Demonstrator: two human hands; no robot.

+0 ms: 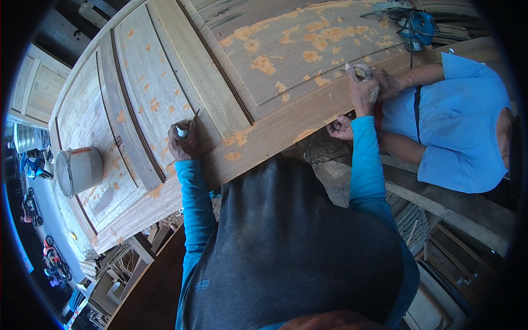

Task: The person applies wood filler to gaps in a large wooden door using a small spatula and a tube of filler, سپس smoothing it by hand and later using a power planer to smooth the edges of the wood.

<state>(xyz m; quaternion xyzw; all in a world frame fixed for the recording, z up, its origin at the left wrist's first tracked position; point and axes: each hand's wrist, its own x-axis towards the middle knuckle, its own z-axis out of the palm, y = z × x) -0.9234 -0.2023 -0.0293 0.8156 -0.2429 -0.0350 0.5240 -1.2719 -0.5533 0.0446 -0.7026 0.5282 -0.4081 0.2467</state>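
A large paneled wooden door (192, 124) lies before me, dotted with patches of orange-tan filler (264, 64). My left hand (184, 144) rests on it, closed around a slim tool with a white handle end (181, 132) and a dark pointed blade (196, 114). Over the door's right part is my right hand (364, 96), its fingers closed on a small brownish lump-like thing (362, 72) whose kind I cannot make out. Right beside it is a co-worker's hand (388, 83). The co-worker's other hand (341, 127) is at the door's near edge.
A grey-white bucket (80, 170) stands on the door's left end. A blue power tool (416, 30) with a dark cord lies at the far right. The co-worker in a light blue shirt (462, 121) is close on my right. Timber scraps and parked motorcycles (55, 258) are around.
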